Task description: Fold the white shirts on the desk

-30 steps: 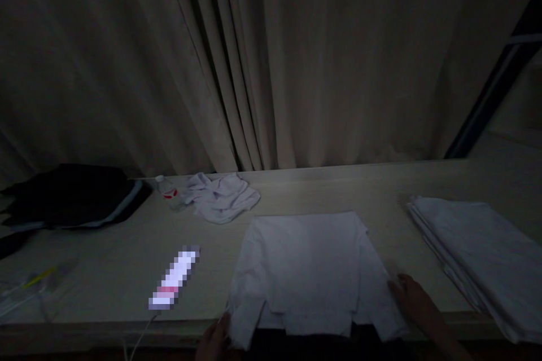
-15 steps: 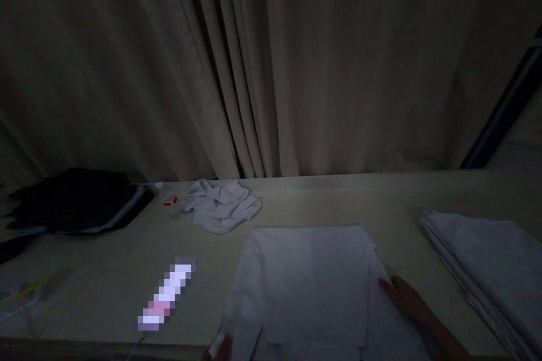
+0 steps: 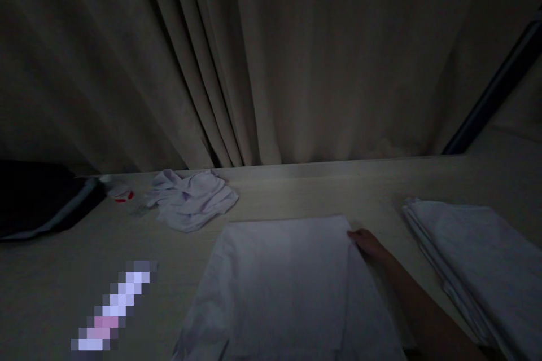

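Note:
A white garment lies spread flat on the pale table in front of me, in dim light. My right hand rests at the garment's far right corner, fingers on the cloth edge. I cannot tell whether it grips the cloth. My left hand is out of the picture.
A stack of folded white cloth lies at the right. A crumpled white cloth and a lying bottle with a red label sit at the back left, beside dark folded fabric. A blurred bright strip lies front left. Curtains hang behind.
My right hand slid along the garment's right side from near the front edge to its far corner. My left hand, earlier at the front left hem, left the view.

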`<state>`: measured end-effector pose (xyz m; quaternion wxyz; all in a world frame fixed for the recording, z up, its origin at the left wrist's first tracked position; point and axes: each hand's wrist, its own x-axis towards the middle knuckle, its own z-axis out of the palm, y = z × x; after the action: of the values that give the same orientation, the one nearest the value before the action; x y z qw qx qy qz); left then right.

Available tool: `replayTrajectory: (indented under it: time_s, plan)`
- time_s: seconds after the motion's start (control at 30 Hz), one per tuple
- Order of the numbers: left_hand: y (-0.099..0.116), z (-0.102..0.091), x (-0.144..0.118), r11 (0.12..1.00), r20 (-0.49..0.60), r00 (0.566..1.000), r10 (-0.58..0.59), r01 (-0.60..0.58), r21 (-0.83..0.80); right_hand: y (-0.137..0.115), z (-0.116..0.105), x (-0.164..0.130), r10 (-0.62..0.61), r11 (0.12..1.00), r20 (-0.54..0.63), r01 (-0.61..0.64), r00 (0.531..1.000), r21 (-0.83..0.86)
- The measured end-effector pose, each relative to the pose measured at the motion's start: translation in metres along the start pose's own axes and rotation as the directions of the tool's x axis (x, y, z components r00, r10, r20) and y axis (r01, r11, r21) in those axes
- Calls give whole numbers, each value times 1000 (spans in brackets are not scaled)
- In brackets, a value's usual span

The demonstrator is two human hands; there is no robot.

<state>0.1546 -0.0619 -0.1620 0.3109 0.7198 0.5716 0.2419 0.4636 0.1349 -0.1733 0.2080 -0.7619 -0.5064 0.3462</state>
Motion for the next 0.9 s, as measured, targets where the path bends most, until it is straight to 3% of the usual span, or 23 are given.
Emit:
replayTrajectory:
  time_s: [0.1,0.2,0.3,0.4,0.53,0.67,0.9]
  plan:
    - [23,43,30,989,175,980,91,-109,98,-4,2,6,-11,1000,10,11,1000,13]
    - [48,89,34,946,365,918,153,-242,213,-4,-1,7,-36,998,9,36,999,47]
    - [70,131,23,933,435,889,142,-267,242,-3,-3,8,-39,994,2,38,999,103]
    - [83,157,21,907,487,868,95,-277,317,-2,0,9,-13,983,24,8,1000,181]
    - [90,164,33,848,460,886,57,-286,447,-4,5,10,7,958,69,-27,998,285]
    - [92,161,41,829,445,893,75,-303,469,-10,1,11,-3,947,71,-20,997,320]
    - [81,166,40,794,279,931,234,-349,498,-21,-5,2,14,929,108,-53,994,368]
